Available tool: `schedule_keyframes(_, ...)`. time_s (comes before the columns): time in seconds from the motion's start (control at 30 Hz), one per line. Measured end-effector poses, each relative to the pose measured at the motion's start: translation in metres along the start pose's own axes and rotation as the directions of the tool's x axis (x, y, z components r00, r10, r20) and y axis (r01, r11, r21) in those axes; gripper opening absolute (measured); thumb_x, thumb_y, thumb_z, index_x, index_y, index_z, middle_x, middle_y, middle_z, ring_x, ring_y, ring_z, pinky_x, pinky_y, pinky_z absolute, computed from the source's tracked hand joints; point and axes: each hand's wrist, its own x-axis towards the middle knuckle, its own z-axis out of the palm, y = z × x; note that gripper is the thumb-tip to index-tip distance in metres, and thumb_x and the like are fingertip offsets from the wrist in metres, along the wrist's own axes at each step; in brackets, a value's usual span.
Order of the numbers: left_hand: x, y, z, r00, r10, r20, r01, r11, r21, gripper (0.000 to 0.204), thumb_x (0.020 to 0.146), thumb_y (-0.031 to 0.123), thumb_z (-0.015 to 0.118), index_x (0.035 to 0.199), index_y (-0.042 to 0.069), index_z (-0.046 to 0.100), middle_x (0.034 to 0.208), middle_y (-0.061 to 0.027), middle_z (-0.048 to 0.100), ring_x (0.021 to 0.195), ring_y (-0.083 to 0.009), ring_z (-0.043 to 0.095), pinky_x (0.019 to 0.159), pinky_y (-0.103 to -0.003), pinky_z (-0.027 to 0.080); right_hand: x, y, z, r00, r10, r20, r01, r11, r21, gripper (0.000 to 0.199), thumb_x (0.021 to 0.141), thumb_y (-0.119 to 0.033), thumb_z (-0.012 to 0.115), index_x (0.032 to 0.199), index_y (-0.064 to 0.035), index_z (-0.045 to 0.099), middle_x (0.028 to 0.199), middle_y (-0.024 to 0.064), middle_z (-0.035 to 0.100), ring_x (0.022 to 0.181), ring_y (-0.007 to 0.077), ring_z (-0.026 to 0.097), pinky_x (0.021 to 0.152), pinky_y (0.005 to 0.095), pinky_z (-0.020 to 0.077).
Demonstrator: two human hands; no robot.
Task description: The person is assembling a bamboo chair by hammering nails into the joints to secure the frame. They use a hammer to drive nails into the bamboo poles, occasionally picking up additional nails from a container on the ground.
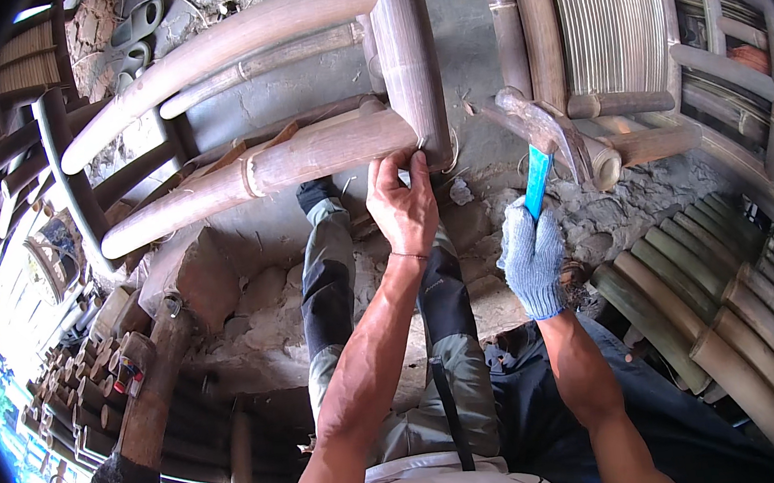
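Note:
My bare left hand (402, 203) is closed at the corner of a bamboo frame, where a thick rail (320, 156) meets an upright post (408, 58). Thumb and forefinger pinch a small, thin piece that looks like a nail (421, 145) against the post. A grey knitted glove covers my right hand (534, 258), which is wrapped round the blue handle of a claw hammer (540, 162). The hammer's metal head is up, to the right of the post and apart from it. Part of the nail is hidden by my fingertips.
Another bamboo piece with a slatted panel (604, 12) stands at the far right. Split bamboo lengths (737, 297) lie at the lower right, and cut bamboo pieces (89, 390) are stacked at the left. A rough stone ledge (612, 206) and a wooden pole (152, 402) are near my legs.

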Motion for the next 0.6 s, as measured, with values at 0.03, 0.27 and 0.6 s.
schedule_keyframes(0.03,0.0,0.0,0.001,1.0,0.001,0.004,-0.001,1.0,0.003,0.016,0.088,0.017,0.072,0.093,0.001,0.07,0.082,-0.0053,0.062,0.069,-0.0142,0.054,0.065,-0.03,0.045,0.001,0.001,0.001,0.996,0.087,0.028,-0.089,0.992,0.091,0.02,0.098,-0.013,0.055,0.112,-0.0003,0.061,0.079,0.0134,0.064,0.067,0.0284,0.065,0.055,0.0388,0.0489)
schedule_keyframes(0.27,0.005,0.005,-0.005,0.998,0.013,0.067,-0.023,0.988,0.152,0.015,0.084,0.015,0.075,0.092,0.004,0.072,0.081,-0.0069,0.063,0.07,-0.0183,0.058,0.066,-0.03,0.046,-0.002,0.007,0.009,1.0,-0.026,0.012,0.026,0.999,-0.041,0.023,0.098,-0.022,0.058,0.1,-0.0004,0.065,0.072,0.0176,0.066,0.062,0.0363,0.066,0.051,0.0419,0.0474)
schedule_keyframes(0.6,0.007,0.006,-0.002,0.994,0.036,0.106,-0.055,0.982,0.183,0.013,0.083,0.015,0.072,0.092,0.005,0.072,0.088,-0.0113,0.067,0.077,-0.0295,0.066,0.07,-0.038,0.052,0.019,-0.027,0.011,0.981,-0.012,0.195,0.11,0.861,-0.497,0.03,0.097,-0.028,0.057,0.087,-0.0001,0.056,0.066,0.0257,0.058,0.059,0.0389,0.061,0.05,0.0414,0.0457)
